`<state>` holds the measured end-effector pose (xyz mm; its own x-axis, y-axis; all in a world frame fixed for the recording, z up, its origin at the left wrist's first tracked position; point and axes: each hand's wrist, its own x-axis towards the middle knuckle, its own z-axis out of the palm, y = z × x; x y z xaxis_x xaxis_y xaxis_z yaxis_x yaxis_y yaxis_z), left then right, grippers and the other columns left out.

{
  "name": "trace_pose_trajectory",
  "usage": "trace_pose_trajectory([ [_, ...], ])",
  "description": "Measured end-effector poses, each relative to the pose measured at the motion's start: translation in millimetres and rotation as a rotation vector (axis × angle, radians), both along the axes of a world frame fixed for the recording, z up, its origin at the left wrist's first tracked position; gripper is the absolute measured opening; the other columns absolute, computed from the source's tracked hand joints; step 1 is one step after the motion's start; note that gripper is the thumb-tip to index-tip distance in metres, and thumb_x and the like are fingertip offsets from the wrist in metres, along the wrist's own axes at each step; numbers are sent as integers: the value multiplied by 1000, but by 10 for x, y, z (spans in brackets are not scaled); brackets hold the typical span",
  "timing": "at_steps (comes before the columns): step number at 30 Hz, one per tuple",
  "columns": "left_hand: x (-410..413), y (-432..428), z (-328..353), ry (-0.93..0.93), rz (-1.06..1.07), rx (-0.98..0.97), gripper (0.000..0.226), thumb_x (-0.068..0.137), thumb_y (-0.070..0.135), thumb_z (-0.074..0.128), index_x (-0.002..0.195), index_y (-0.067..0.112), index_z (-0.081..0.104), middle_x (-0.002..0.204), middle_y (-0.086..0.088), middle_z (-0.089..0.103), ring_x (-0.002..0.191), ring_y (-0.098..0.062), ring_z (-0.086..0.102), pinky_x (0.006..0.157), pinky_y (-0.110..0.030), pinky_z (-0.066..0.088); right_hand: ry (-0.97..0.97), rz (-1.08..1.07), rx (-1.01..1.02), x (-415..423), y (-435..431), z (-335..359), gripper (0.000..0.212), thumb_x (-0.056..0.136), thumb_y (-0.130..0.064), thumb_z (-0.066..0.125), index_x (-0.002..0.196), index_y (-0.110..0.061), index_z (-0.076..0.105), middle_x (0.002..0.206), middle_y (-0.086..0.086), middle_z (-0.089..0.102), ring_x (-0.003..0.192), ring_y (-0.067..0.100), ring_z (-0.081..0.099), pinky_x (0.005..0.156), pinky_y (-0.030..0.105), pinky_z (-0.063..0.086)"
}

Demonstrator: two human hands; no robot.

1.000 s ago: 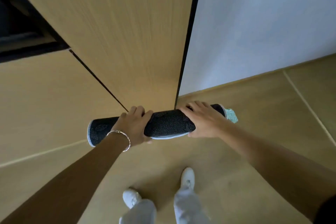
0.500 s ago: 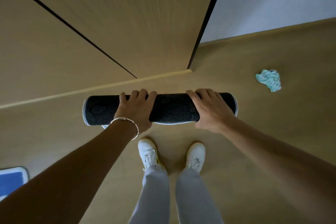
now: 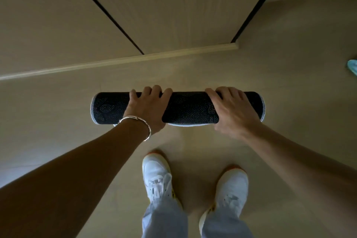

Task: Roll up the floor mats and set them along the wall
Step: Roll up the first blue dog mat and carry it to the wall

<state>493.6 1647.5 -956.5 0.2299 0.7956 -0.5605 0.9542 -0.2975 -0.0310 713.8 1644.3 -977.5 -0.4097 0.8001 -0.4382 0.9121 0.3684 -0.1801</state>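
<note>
A rolled-up floor mat (image 3: 190, 109), black with small white dots and a pale stitched edge, lies crosswise in front of me. My left hand (image 3: 147, 108), with a thin bracelet on the wrist, grips its left half with the fingers curled over the top. My right hand (image 3: 232, 110) grips the right half the same way. The roll is level, above the tan floor and short of the wall's skirting (image 3: 119, 62). Whether the roll touches the floor cannot be told.
Wooden wall panels (image 3: 173, 6) with dark seams rise behind the skirting. A teal crumpled cloth (image 3: 353, 66) lies on the floor at the right edge. My two white shoes (image 3: 157, 177) stand just behind the roll.
The view has tilted further down. The roll with both hands on it sits lower and nearer the floor, and the teal cloth has slid to the right edge.
</note>
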Motion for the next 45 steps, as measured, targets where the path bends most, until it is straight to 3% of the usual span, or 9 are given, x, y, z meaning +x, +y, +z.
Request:
trace_pose_trajectory([
  [11,-77,649,-1352,4,63,201,64,76,36,65,129,21,34,119,-8,45,108,-30,46,88,-51,41,-38,37,276,-78,791,-1298,91,50,-15,82,132,-9,44,108,21,56,95,40,53,88,50,42],
  [19,-3,967,-1654,133,77,149,95,75,40,70,144,19,8,135,-12,27,123,-31,31,100,-61,30,-50,36,304,-119,1134,-1537,95,51,-14,84,136,-5,42,113,25,52,102,43,50,96,55,36],
  [25,193,1103,-1535,303,171,-11,92,87,21,61,148,19,-7,148,-12,12,137,-32,13,104,-67,21,-233,-50,49,-283,1171,-1331,112,67,-25,79,150,-19,5,145,15,23,134,36,23,115,51,10],
  [28,175,1045,-1170,255,128,-23,101,83,28,66,148,19,-10,153,-15,2,142,-34,6,105,-64,21,-206,-69,-21,-308,1085,-959,114,69,-30,79,151,-17,1,150,15,15,140,36,12,116,50,7],
  [30,121,901,-841,170,48,11,102,78,31,69,149,20,-3,150,-14,11,138,-33,17,106,-58,25,-148,-35,-68,-298,950,-615,97,75,-31,73,149,-15,12,147,14,21,140,34,13,116,47,10],
  [33,107,714,-241,79,-19,-190,74,84,30,59,146,21,18,144,-9,25,130,-29,30,101,-44,35,-121,-31,-254,-255,770,-26,58,86,-28,60,138,-13,37,139,14,35,131,31,31,109,42,27],
  [36,223,735,439,100,-34,-474,55,91,34,49,142,21,34,144,-7,36,131,-27,37,104,-41,38,-99,-105,-521,-189,851,732,38,91,-24,52,127,-13,50,127,10,52,109,26,54,82,31,44],
  [39,474,963,1224,41,-49,-533,48,94,33,46,140,21,39,139,-5,47,128,-24,43,105,-34,37,-80,-155,-577,-76,1134,1624,38,95,-26,49,131,-15,50,128,8,55,112,25,55,79,24,41],
  [45,1002,1464,3370,-57,-4,-357,41,92,34,45,132,25,48,131,-3,55,119,-25,51,97,-30,41,-74,-173,-507,386,1500,3666,38,94,-29,48,129,-17,54,128,6,57,114,25,55,91,30,46],
])
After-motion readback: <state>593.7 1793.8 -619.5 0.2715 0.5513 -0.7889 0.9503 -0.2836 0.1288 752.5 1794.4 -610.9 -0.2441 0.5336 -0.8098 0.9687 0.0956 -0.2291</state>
